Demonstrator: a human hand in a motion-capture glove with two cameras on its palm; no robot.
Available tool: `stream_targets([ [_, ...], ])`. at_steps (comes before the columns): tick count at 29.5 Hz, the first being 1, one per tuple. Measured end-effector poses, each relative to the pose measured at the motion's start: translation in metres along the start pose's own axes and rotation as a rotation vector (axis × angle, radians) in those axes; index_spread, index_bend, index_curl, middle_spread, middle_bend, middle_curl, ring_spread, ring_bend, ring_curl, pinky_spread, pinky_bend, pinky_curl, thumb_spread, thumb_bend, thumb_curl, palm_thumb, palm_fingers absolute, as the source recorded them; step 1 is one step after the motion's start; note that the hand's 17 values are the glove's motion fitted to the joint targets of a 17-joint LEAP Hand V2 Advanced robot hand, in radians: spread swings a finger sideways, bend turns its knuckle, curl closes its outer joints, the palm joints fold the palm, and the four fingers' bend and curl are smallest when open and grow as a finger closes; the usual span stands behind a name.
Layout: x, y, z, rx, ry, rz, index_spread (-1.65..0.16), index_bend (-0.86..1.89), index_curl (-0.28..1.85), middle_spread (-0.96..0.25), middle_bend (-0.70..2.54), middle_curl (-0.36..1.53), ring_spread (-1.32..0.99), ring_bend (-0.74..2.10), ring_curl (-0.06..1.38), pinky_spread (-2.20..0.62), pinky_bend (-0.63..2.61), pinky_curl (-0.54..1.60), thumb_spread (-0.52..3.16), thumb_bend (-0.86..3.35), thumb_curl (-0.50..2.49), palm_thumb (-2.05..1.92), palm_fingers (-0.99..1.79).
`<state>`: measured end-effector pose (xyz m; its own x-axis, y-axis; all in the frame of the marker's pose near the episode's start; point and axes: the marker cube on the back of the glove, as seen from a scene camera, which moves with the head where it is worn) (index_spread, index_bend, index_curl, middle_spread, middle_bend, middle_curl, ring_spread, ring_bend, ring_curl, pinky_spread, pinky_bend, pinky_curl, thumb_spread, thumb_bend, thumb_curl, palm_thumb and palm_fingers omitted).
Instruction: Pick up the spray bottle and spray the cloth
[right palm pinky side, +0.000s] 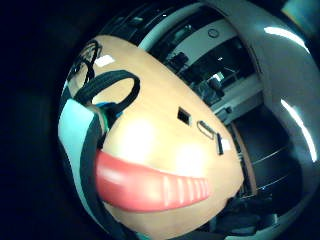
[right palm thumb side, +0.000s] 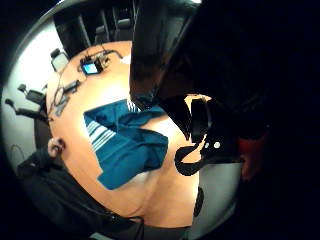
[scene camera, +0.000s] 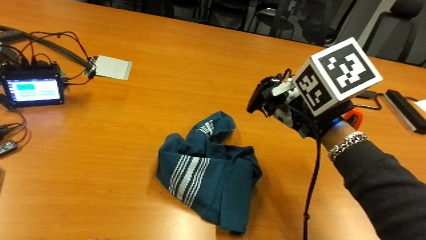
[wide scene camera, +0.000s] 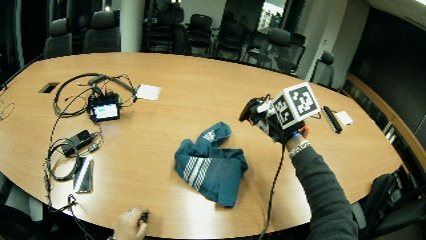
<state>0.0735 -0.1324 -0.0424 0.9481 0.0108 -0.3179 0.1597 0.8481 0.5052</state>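
One spray bottle (scene camera: 261, 96), dark with a red trigger, is raised above the surface (scene camera: 200, 65) in the gloved right hand (scene camera: 313, 117), grip curled round it, right of the crumpled teal striped cloth (scene camera: 210, 172) lying flat.

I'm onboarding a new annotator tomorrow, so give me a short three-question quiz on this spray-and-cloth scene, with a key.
1. True or false: the teal cloth lies crumpled on the wooden table.
2. Multiple choice: the gloved right hand is
A. flat on the cloth
B. raised above the table beside the cloth, gripping the dark spray bottle
C. resting on the small lit screen
3. Fill in: the stripes on the cloth are ____.

Key: 1 true; 2 B; 3 white
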Motion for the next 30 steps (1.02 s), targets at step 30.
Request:
stream_targets([
  [30, -0.075, 0.055, 0.052, -0.145, 0.266, -0.382, -0.28, 0.15, 0.41, -0.22, 0.47, 0.57, -0.17, 0.70, 0.50, -0.29, 0.59, 0.46, 1.22, -0.02, 0.46, 0.81, 1.23],
])
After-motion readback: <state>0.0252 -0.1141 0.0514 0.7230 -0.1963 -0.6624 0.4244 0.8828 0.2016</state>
